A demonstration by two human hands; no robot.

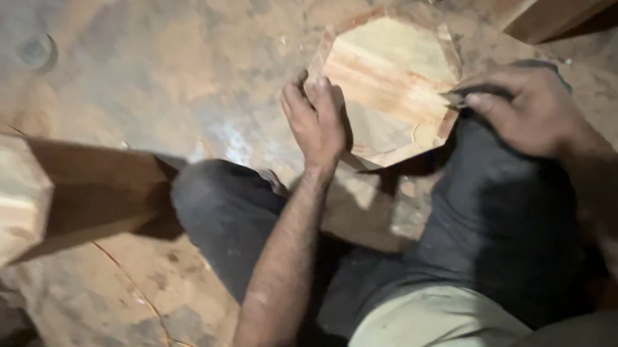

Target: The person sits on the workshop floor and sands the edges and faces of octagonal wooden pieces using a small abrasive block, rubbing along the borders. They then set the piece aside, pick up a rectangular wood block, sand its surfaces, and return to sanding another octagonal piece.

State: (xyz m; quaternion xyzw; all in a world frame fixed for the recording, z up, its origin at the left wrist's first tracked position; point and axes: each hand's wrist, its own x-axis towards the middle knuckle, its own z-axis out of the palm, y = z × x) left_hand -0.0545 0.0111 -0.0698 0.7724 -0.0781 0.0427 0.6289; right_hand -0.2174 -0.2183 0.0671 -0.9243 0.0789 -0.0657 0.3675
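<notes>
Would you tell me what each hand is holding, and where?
Left hand steadies the octagonal wooden post at its end's left edge; right hand holds something small against its lower-right edge, unidentifiable.

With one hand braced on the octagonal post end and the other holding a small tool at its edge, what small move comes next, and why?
Probably a short stroke with the tool along the lower right edge of the post end. The right hand already has its tip at that rim, and the left hand lies flat on the face, steadying it. What kind of tool it is cannot be told.
</notes>
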